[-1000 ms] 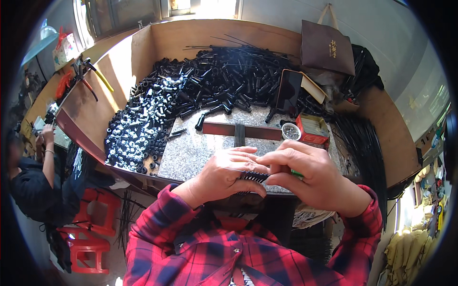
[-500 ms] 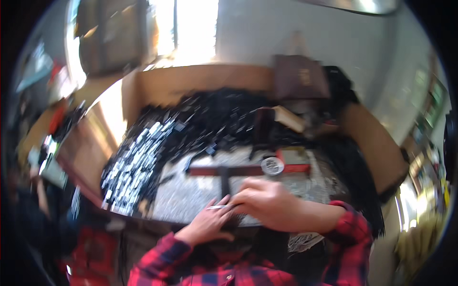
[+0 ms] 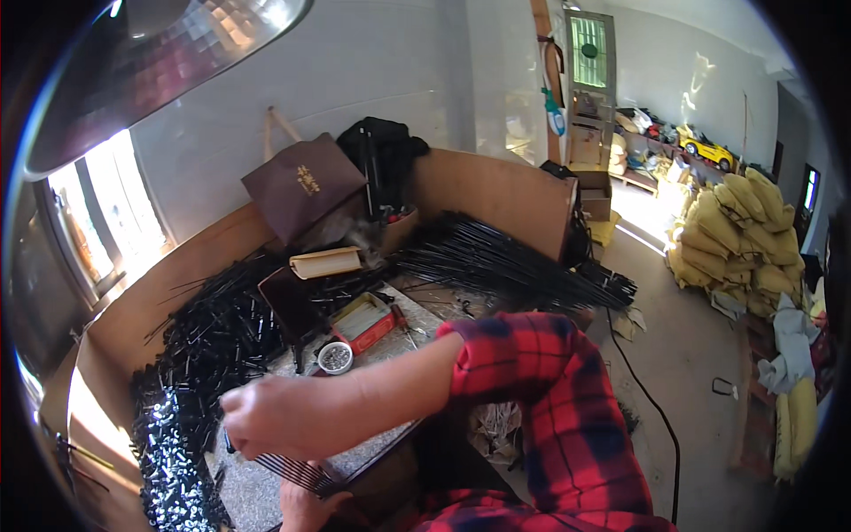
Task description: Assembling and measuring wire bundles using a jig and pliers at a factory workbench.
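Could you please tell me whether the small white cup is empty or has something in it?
Not empty: small shiny bits show inside the white cup. How deep they lie, I cannot tell.

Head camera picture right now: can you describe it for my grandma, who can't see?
A person's left hand is at a row of thin black rods, the right hand close by, at a workbench. Around them are a white cup, a red box and heaped black parts; yellowish sacks are stacked farther off.

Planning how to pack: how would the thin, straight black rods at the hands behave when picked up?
The thin black rods are probably stiff, running straight. Each seems light, being slim. Gaps between them suggest they may splay.
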Demonstrator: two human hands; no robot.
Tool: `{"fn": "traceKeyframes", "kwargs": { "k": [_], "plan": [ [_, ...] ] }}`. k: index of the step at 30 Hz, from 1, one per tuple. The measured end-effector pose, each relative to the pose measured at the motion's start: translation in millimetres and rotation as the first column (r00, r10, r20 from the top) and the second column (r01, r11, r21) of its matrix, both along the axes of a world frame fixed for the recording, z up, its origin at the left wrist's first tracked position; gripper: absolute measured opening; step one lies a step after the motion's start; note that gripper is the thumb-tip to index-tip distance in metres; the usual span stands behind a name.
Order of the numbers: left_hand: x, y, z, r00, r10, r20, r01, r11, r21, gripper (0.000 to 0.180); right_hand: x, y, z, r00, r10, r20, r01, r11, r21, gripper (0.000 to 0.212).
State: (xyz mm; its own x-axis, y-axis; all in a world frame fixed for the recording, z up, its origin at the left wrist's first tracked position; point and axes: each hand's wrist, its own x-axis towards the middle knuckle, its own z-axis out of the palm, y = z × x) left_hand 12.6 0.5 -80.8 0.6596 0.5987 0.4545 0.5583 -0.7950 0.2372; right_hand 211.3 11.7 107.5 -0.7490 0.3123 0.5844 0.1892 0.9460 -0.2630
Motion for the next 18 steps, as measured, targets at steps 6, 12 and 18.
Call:
{"fn": "traceKeyframes", "kwargs": {
  "k": [6,12,18],
  "plan": [
    [-15,-6,24,0.981,0.101,0.168,-0.020,0.904,-0.427,0.057,-8,5,54,0.990,0.010,-0.142,-0.004,0.999,0.038,0.010],
    [-6,6,85,0.968,0.088,0.235,0.030,0.889,-0.456,0.033,10,8,132,0.986,-0.165,-0.018,0.163,0.983,-0.079,0.021],
    [1,23,112,0.957,0.037,0.287,0.124,0.844,-0.522,0.016,11,-3,180,0.931,-0.338,0.138,0.339,0.941,0.016,0.041]
  ]
}}
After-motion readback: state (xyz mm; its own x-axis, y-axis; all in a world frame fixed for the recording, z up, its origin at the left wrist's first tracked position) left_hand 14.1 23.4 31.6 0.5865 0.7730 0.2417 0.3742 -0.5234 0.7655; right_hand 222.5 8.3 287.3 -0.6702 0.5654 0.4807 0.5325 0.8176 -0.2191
